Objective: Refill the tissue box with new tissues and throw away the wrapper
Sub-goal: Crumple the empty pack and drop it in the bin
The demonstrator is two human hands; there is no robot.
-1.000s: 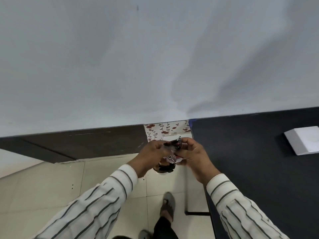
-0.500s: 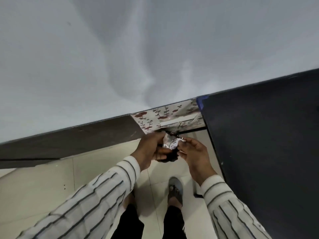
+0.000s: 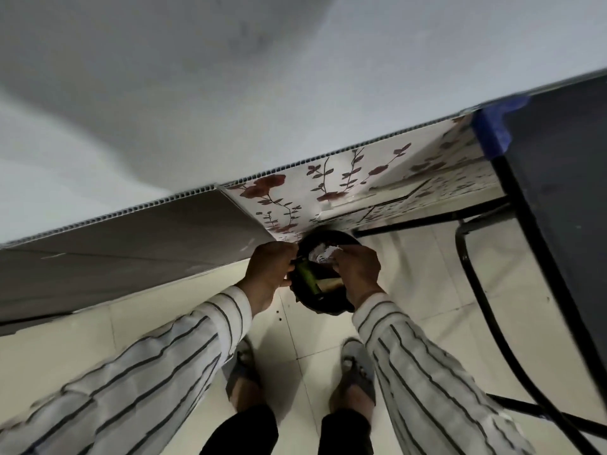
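The crumpled shiny wrapper point(image 3: 321, 254) hangs over the mouth of a round black bin point(image 3: 328, 307) that stands on the floor. My right hand point(image 3: 356, 270) pinches the wrapper at its fingertips above the bin's right side. My left hand point(image 3: 267, 269) has its fingers curled at the bin's left rim; what it grips is hidden. Inside the bin lie a green tube-like item point(image 3: 307, 278) and a brownish scrap. The tissue box is out of view.
A black table point(image 3: 558, 192) with a blue taped corner point(image 3: 492, 126) and black metal legs point(image 3: 476, 284) stands to the right. A floral panel point(image 3: 328, 188) and a dark skirting point(image 3: 131, 251) run along the wall. My sandalled feet point(image 3: 353, 372) stand on pale tiles.
I have leaned down, and the bin now shows beneath my hands. Both hands have lowered with the wrapper to the bin's mouth. The left hand has shifted from the wrapper to the rim.
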